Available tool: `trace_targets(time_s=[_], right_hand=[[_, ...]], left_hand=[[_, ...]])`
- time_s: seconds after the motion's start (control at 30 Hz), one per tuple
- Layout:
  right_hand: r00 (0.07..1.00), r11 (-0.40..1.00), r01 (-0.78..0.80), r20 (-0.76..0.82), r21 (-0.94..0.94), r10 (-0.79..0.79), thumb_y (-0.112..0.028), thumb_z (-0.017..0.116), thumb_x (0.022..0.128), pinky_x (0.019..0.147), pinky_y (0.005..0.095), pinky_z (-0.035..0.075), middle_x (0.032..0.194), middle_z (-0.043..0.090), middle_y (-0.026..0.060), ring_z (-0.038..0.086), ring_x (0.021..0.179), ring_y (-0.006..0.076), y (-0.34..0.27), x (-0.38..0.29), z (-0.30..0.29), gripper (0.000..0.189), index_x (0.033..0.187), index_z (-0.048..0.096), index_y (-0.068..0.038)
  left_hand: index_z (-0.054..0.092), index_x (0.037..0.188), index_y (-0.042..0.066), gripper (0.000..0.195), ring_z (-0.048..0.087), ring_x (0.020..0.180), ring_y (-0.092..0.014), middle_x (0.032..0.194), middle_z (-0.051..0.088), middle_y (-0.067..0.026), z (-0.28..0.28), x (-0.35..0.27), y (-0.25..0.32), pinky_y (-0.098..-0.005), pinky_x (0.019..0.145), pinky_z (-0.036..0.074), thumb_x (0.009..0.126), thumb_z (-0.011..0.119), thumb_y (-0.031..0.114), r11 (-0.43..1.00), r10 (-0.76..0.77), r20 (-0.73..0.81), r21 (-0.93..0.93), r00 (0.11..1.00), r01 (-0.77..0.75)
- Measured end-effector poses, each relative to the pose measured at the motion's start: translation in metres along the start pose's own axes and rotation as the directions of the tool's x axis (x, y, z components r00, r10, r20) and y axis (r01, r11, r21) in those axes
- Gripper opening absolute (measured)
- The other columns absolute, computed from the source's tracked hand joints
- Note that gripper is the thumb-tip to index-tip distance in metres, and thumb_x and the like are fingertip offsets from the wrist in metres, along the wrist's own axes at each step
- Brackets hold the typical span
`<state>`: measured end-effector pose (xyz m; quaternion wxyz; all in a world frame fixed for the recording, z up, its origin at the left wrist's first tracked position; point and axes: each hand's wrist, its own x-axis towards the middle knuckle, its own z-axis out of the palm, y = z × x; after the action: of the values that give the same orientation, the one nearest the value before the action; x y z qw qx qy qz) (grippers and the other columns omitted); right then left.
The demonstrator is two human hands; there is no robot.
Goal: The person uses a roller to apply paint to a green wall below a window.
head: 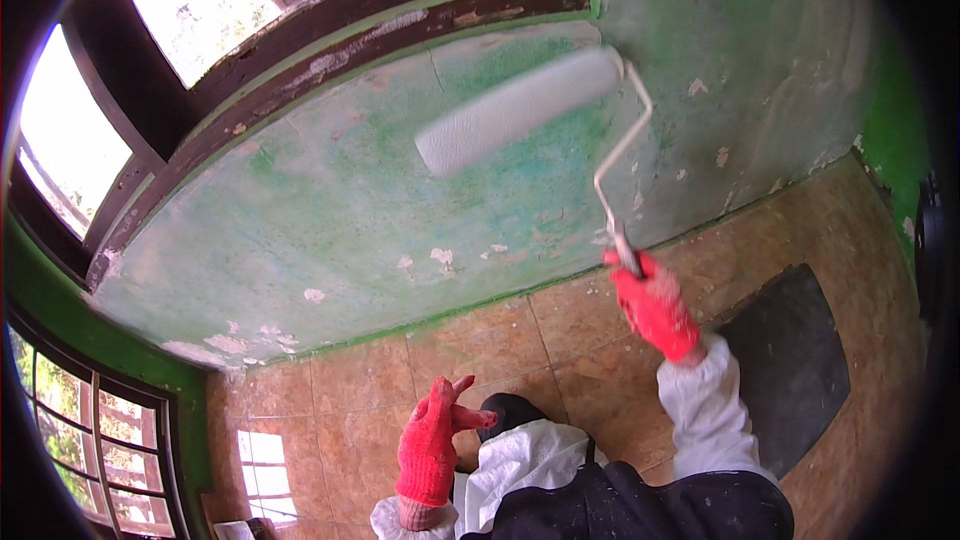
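My right hand, in a red work glove, grips the handle of a paint roller. The roller's bent wire frame rises to a wide white sleeve, slightly blurred, in front of the green wall. Whether the sleeve touches the wall, I cannot tell. The wall is patchy, with whitish areas and flaked spots low down. My left hand, gloved in red too, hangs at the lower middle beside my white-covered leg. Its fingers are apart and nothing shows in them.
Above the wall runs a dark wooden window frame with chipped paint. A barred window stands at lower left. Brown tiles cover the floor, with a dark mat at right. A white object lies at the bottom left.
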<state>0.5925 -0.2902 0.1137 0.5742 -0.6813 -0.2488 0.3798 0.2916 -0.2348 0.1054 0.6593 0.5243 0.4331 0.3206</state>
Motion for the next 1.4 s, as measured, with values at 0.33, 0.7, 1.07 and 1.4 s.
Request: trace_targets(time_s=[0.33, 0.7, 1.07, 1.4], right_hand=[[0.891, 0.892, -0.452, 0.06, 0.013, 0.451, -0.025, 0.063, 0.087, 0.035, 0.0248, 0.033, 0.056, 0.048, -0.0043, 0.041, 0.039, 0.0074, 0.22, 0.043, 0.016, 0.017, 0.078, 0.056, -0.012], [0.831, 0.827, -0.556, 0.038, 0.085, 0.555, -0.022, 0.063, 0.083, 0.036, 0.0268, 0.034, 0.058, 0.05, -0.0014, 0.043, 0.04, 0.0099, 0.274, 0.107, 0.055, 0.018, 0.073, 0.051, -0.013], [0.961, 0.964, -0.26, -0.08, 0.053, 0.264, -0.028, 0.061, 0.088, 0.036, 0.0265, 0.036, 0.059, 0.05, -0.0017, 0.043, 0.042, 0.0078, 0.112, 0.029, 0.071, 0.019, 0.098, 0.061, -0.011], [0.985, 0.951, 0.171, -0.06, 0.258, -0.161, -0.019, 0.06, 0.088, 0.036, 0.0229, 0.035, 0.062, 0.051, -0.0018, 0.042, 0.042, 0.0054, -0.055, 0.03, 0.102, 0.033, 0.12, 0.061, -0.015]], left_hand=[[0.064, 0.085, -0.009, 0.06, 0.053, 0.12, -0.028, 0.075, 0.068, -0.0188, -0.004, 0.019, -0.008, -0.0429, 0.109, 0.03, 0.098, 0.043, 0.046, 0.966, -0.218, 0.063, -0.13, 0.974, 0.225], [0.062, 0.088, -0.011, 0.056, 0.063, 0.102, -0.032, 0.075, 0.067, -0.0209, -0.025, 0.021, 0.005, -0.0398, 0.096, 0.045, 0.099, 0.042, 0.041, 0.972, -0.233, -0.114, -0.014, 0.966, 0.233], [0.057, 0.102, -0.005, 0.045, 0.06, 0.11, -0.029, 0.08, 0.069, -0.0177, -0.017, 0.029, -0.033, -0.041, 0.105, 0.036, 0.102, 0.036, 0.035, 0.996, 0.079, 0.178, 0.016, 0.981, -0.083], [0.033, 0.139, 0.012, 0.036, 0.063, 0.108, -0.027, 0.088, 0.07, -0.0144, -0.029, 0.006, -0.03, -0.0404, 0.107, 0.034, 0.103, 0.031, 0.011, 0.999, 0.032, 0.246, 0.028, 0.969, -0.04]])
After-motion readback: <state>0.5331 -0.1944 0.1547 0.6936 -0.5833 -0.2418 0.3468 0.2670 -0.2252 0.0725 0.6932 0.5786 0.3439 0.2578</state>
